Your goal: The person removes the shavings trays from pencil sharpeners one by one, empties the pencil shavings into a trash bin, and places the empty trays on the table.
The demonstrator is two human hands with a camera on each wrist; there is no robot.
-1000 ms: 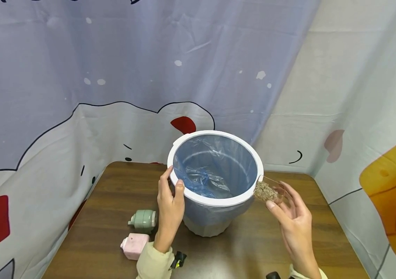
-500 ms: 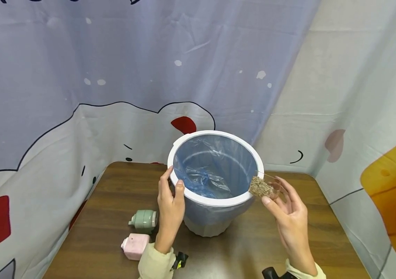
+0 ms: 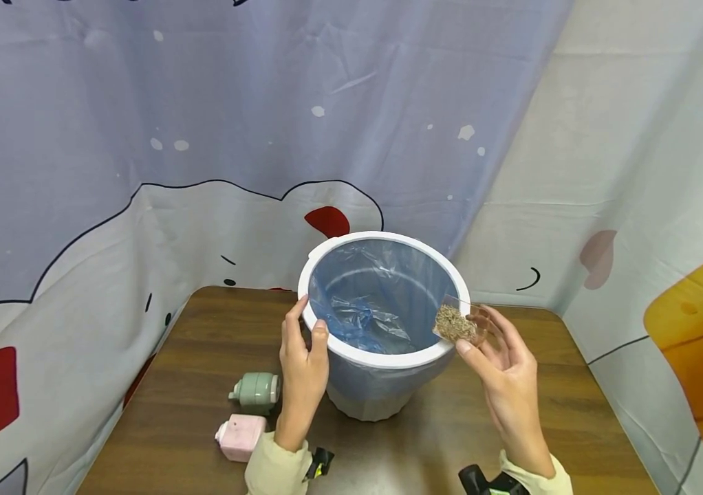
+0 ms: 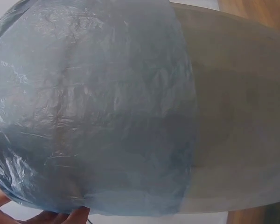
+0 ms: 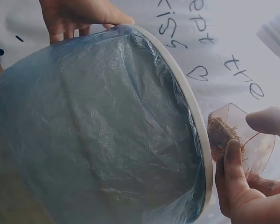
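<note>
A white trash bin (image 3: 364, 405), lined with a translucent blue bag (image 3: 382, 289), stands upright on the table. My left hand (image 3: 304, 371) rests against the bin's left outer side, thumb and forefinger spread at the rim. In the right wrist view that left hand (image 5: 84, 14) shows beyond the bin, its thumb tip at the rim. My right hand (image 3: 509, 378) pinches a small clear plastic box (image 3: 480, 320) between thumb and fingers. Brownish dry shreds (image 3: 453, 323) lie in the box, which is tilted over the bin's right rim.
A green bottle-shaped container (image 3: 255, 390) and a pink one (image 3: 241, 437) lie on the wooden table (image 3: 159, 426), left of my left forearm. A printed curtain (image 3: 252, 103) hangs behind the table and along both sides.
My right hand has moved left with the clear box, bringing its end from beside the rim to over the bin's opening. The left hand and the bin have stayed put.
</note>
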